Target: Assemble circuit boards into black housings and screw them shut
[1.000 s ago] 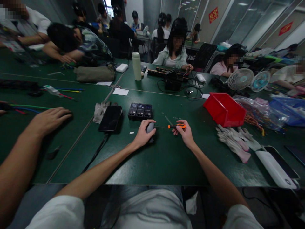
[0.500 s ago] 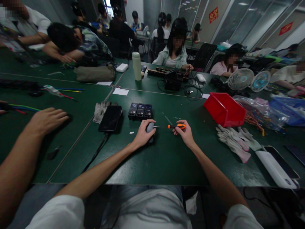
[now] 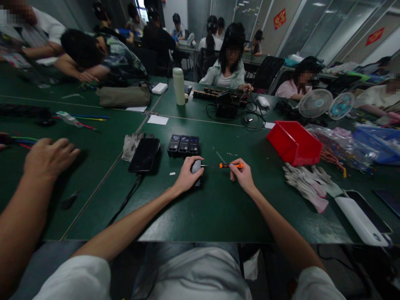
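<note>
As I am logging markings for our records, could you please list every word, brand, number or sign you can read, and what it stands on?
No text can be read with certainty.
Three black units: small pale markings on top, too small to read.
Red wall signs: gold character-like marks, too blurred to read.
Screwdriver: none legible.

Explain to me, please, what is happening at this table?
The person's left hand grips a small grey-and-black device on the green table. The right hand holds an orange-and-black screwdriver, pointed at the device's right side; whether its tip touches is unclear. Three black units sit side by side just beyond the left hand. A co-worker's hand is beside coloured wires.
</note>
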Demonstrator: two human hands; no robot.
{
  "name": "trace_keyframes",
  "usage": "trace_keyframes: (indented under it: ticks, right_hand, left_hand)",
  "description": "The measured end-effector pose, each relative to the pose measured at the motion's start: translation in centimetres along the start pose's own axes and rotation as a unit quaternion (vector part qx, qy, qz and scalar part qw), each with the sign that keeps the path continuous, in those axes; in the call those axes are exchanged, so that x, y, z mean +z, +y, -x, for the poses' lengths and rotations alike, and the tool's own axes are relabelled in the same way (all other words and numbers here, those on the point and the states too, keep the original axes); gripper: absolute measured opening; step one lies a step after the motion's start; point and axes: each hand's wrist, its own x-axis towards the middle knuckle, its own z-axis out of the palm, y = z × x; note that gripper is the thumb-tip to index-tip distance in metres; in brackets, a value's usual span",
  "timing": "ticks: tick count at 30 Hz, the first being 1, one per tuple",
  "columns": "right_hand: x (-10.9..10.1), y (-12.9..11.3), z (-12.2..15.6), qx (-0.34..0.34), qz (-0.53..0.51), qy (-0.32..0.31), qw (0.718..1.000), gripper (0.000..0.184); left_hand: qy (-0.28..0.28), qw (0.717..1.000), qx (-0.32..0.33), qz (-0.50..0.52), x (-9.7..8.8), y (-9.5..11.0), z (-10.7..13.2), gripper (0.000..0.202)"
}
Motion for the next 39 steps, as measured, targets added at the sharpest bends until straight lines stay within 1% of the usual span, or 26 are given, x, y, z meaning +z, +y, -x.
trace_keyframes:
  ticks: [9, 13, 19, 22, 25, 30, 39]
  right_hand:
    - [-0.16, 0.00, 0.13, -0.001, 0.056, 0.018, 0.998, 0.033]
    - [-0.19, -0.07, 0.19, 0.000, 0.065, 0.018, 0.998, 0.035]
    - [-0.19, 0.47, 0.01, -0.004, 0.075, 0.022, 0.997, 0.041]
    - [-0.13, 0.56, -0.07, -0.001, 0.063, 0.017, 0.998, 0.037]
    - [-0.10, 0.40, -0.10, 0.000, 0.027, 0.009, 1.000, 0.030]
    - [-0.29, 0.41, -0.09, -0.022, -0.016, -0.004, 1.000, 0.036]
    - [-0.12, 0.47, -0.22, -0.028, -0.017, 0.008, 0.999, 0.030]
  left_hand:
    - [-0.006, 1.000, -0.007, -0.009, -0.07, 0.37, 0.01, 0.031]
    - [-0.006, 1.000, -0.007, -0.009, -0.07, 0.37, 0.02, 0.031]
    - [-0.003, 1.000, -0.006, -0.006, 0.01, 0.22, 0.03, 0.031]
    - [-0.003, 1.000, -0.006, -0.005, 0.04, 0.18, 0.00, 0.031]
    - [-0.004, 1.000, -0.007, -0.008, 0.03, 0.19, -0.01, 0.031]
    - [0.001, 1.000, -0.009, -0.008, -0.01, 0.15, -0.02, 0.031]
    - [-0.002, 1.000, -0.009, -0.013, -0.06, 0.28, -0.03, 0.030]
